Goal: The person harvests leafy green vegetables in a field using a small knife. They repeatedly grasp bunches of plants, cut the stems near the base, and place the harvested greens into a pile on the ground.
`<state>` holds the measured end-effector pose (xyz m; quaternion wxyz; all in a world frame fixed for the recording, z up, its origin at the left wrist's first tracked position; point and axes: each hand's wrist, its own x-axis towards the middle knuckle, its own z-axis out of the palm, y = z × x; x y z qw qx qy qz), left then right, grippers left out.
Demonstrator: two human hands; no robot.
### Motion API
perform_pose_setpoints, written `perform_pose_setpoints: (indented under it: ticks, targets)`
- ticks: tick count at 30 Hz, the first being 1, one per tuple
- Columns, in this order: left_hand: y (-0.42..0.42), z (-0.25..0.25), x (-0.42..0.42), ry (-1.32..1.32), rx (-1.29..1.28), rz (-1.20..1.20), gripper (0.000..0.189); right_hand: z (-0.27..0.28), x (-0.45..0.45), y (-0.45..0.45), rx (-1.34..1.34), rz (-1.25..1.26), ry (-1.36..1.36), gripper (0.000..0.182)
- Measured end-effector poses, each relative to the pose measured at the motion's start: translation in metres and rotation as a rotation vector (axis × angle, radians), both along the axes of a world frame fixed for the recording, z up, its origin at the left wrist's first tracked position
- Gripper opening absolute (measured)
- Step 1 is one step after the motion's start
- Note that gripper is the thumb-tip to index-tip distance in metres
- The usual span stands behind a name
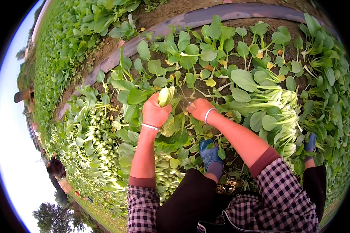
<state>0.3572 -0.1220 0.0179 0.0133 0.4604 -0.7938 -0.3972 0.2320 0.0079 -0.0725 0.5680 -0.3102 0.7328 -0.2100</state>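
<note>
My left hand (155,113) is closed around a head of bok choy (165,96), its pale cut base pointing up and its leaves hanging below. To the right of it, my right hand (199,109) grips a small knife (182,97); the thin blade reaches toward the bok choy but is blurred, and the handle is mostly inside my fist. Blade and bok choy look apart, though the blur makes this hard to judge. Bok choy plants with rounded leaves (189,55) stand in the soil just beyond both hands.
Picked bok choy lies in a large heap (96,145) at left and a smaller pile (280,113) at right. My blue shoe (210,153) is between them. A strip of dark plastic film (175,24) borders the bed. Another person (56,167) is at far left.
</note>
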Motion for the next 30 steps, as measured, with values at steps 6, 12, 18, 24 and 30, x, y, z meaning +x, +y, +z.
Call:
perform_pose_setpoints:
  ticks: [6, 12, 18, 24, 30]
  targets:
    - [0.0, -0.049, 0.045, -0.3, 0.11, -0.072, 0.033, 0.011, 0.003, 0.017, 0.06, 0.082, 0.106, 0.034]
    - [-0.005, -0.067, 0.055, -0.308, 0.379, 0.038, 0.032, 0.011, 0.009, 0.019, 0.03, 0.138, 0.235, 0.029]
    - [0.001, -0.06, 0.058, -0.277, 0.409, 0.142, 0.028, 0.005, 0.014, 0.012, 0.048, 0.257, 0.288, 0.025]
    - [0.02, -0.001, 0.038, 0.158, 0.601, 0.285, 0.029, 0.005, -0.007, 0.03, -0.28, -0.227, 0.009, 0.027]
    - [0.043, 0.058, 0.009, 0.264, 0.545, 0.007, 0.037, 0.081, -0.025, 0.013, -0.525, -0.73, -0.853, 0.03]
